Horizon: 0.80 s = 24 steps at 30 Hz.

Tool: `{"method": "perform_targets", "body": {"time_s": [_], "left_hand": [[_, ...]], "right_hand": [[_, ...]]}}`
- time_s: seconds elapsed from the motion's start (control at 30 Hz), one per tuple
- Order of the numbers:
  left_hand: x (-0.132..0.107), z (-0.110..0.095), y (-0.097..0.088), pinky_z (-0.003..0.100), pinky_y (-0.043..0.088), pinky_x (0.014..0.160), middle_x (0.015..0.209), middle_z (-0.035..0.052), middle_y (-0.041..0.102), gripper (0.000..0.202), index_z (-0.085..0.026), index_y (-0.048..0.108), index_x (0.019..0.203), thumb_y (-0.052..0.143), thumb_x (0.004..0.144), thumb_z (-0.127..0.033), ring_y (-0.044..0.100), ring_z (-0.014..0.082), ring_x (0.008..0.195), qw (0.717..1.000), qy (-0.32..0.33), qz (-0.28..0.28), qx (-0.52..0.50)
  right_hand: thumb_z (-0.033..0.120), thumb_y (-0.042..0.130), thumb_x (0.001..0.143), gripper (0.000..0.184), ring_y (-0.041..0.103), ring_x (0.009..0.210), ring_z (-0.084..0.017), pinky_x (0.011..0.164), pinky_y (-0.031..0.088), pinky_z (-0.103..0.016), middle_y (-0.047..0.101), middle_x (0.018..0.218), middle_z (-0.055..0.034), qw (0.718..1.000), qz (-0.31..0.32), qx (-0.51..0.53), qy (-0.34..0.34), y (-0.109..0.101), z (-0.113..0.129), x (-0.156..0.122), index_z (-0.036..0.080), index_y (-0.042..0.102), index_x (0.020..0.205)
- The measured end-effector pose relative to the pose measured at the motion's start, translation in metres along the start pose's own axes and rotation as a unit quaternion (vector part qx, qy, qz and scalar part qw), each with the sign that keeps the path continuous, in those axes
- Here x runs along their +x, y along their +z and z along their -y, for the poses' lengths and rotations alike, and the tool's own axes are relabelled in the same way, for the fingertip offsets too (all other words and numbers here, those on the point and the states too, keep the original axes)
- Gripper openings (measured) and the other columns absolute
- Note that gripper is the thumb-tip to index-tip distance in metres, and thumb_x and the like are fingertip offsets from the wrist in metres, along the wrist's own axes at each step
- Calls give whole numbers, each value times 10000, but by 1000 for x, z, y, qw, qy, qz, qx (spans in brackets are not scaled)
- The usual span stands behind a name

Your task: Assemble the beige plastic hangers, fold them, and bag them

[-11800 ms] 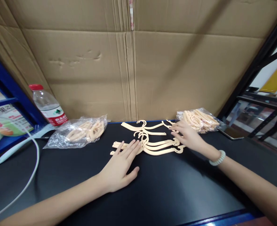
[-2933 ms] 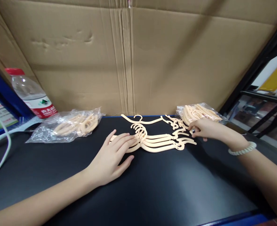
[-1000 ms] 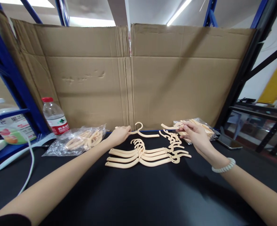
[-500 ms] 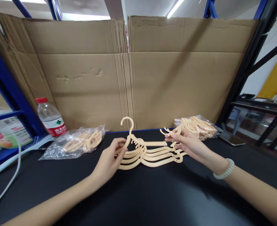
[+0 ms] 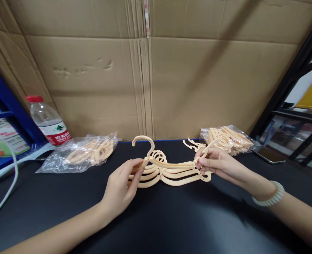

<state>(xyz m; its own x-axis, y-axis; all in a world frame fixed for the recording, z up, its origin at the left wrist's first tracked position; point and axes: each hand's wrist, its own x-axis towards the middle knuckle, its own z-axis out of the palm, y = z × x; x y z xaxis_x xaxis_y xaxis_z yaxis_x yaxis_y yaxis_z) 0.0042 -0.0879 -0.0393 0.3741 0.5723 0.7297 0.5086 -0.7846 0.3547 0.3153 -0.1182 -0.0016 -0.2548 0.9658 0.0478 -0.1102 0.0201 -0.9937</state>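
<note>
Pinching one cream plastic hanger [image 5: 171,164] at each end, left hand [image 5: 121,188] and right hand [image 5: 216,165] closed on it, just over the hanger stack [image 5: 177,180] on the bench [image 5: 171,222].

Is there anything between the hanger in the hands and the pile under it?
Nothing visible. The hanger, pinched at its ends by the left hand and right hand, sits directly over the pile, with nothing between them.
</note>
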Motion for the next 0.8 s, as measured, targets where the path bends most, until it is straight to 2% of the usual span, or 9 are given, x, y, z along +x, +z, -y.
{"method": "perform_targets", "body": {"time_s": [0.17, 0.3, 0.57, 0.8], "left_hand": [[1, 0, 1, 251, 528, 810, 1003, 46, 668, 180, -191, 535, 1111, 515, 933, -178, 674, 168, 906, 1000, -5, -7, -5], [1, 0, 2, 245, 526, 776, 974, 41, 664, 185, -192, 537, 1108, 514, 928, -155, 672, 160, 867, 1000, 14, -4, -10], [0, -1, 0, 253, 512, 710, 921, 39, 659, 179, -187, 549, 1100, 514, 928, -150, 656, 156, 793, 999, 33, 1, 1], [1, -1, 0, 249, 518, 724, 931, 37, 664, 172, -187, 546, 1098, 505, 933, -160, 670, 152, 794, 1000, 25, 2, -2]], "right_hand": [[308, 779, 755, 224, 632, 767, -130, 697, 546, -245, 646, 840, -38, 996, 65, 34, 45, 0, -1, -1, 143, 644, 824], [259, 772, 755, 189, 652, 887, -186, 756, 555, -300, 658, 882, -53, 993, 66, 62, 78, -1, -4, -1, 153, 630, 820], [174, 776, 686, 213, 696, 857, -245, 666, 555, -292, 678, 820, -56, 988, 49, 87, 116, 5, -3, -3, 153, 565, 705], [183, 758, 740, 190, 703, 848, -220, 660, 562, -255, 661, 799, -36, 991, 62, 69, 100, 5, -3, -1, 146, 573, 756]]}}
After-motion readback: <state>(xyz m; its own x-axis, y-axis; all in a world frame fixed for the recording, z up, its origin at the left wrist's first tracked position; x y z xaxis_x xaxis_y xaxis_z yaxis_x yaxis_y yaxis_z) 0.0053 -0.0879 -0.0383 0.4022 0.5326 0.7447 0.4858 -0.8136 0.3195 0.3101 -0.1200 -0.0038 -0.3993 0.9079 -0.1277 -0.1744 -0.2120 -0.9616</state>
